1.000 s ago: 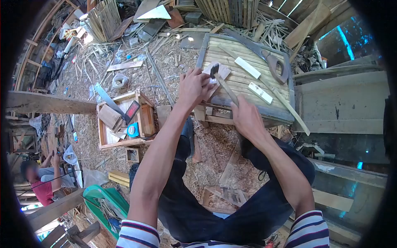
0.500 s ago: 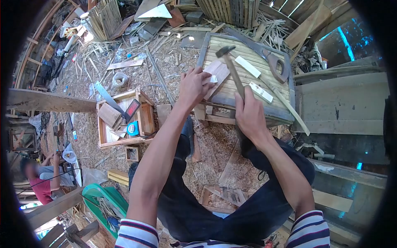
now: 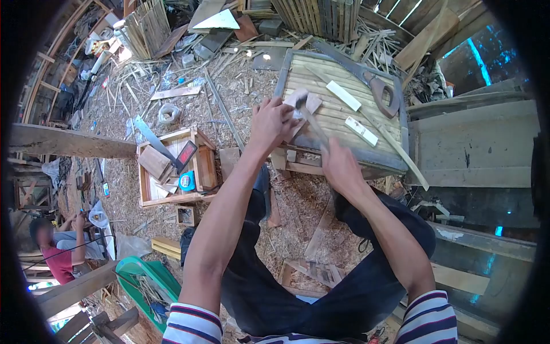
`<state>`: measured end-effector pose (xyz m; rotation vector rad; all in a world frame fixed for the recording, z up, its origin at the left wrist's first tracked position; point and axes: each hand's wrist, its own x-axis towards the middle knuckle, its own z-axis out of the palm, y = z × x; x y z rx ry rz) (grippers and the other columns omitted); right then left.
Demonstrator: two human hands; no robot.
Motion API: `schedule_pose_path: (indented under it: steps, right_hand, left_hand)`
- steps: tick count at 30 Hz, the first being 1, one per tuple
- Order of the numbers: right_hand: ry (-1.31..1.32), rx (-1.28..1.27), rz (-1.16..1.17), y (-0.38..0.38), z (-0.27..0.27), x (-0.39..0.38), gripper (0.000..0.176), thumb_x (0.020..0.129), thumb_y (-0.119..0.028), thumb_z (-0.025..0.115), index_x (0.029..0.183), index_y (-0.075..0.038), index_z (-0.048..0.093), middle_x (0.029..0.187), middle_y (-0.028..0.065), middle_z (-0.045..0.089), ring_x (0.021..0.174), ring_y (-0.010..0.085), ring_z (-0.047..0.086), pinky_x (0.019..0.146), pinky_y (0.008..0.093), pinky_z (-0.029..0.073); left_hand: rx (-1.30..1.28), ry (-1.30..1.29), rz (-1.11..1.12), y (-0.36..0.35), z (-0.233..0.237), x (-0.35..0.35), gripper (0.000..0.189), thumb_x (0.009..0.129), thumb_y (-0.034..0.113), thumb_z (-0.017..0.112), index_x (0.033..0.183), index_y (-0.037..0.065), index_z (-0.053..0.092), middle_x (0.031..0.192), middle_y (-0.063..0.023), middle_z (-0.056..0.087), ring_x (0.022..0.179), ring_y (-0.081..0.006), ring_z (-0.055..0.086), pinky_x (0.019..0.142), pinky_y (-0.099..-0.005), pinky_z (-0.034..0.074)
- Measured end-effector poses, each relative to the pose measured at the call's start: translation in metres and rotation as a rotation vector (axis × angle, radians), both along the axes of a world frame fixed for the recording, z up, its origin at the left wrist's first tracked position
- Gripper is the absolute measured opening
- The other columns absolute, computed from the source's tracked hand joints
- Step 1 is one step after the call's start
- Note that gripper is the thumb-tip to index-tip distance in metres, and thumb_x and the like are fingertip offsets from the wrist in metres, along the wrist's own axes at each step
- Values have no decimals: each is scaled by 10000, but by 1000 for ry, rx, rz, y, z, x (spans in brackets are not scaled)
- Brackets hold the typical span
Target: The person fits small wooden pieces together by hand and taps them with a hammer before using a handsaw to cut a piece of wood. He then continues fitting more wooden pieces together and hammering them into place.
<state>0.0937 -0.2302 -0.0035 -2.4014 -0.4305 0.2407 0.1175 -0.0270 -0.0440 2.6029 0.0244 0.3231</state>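
My right hand (image 3: 342,163) is wrapped round the wooden handle of a hammer (image 3: 313,124), slightly blurred by motion. The hammer's dark head is down close to the fingers of my left hand (image 3: 271,121). Those fingers are pinched on a small white piece (image 3: 297,114) over a flat wooden board (image 3: 313,104); whether they also hold a nail is too small to make out. The board lies on a slatted wooden worktop (image 3: 338,129). To its right lie a white strip (image 3: 344,96) and another white strip with dark marks (image 3: 361,131).
A handsaw (image 3: 382,94) and a long thin stick (image 3: 395,143) lie on the worktop. Left of it, a wooden box (image 3: 172,200) holds a blue tape measure (image 3: 187,180) and wood blocks. A green plastic chair (image 3: 134,269) stands lower left; another person (image 3: 60,255) sits beyond.
The hammer head has swung down and towards me, from above the board to beside my left fingers. My right hand has shifted slightly down; my left hand has stayed nearly in place.
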Motion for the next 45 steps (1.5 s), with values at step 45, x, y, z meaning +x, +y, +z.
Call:
schedule_pose_path:
  steps: [45]
  right_hand:
    - [3, -85, 50, 3, 4, 3, 244, 958, -201, 471, 940, 40, 440, 676, 332, 563, 704, 523, 570, 632, 575, 435]
  left_hand:
    - [24, 58, 23, -1, -1, 1, 357, 728, 330, 754, 1026, 137, 720, 1002, -13, 616, 1038, -244, 527, 887, -422, 376]
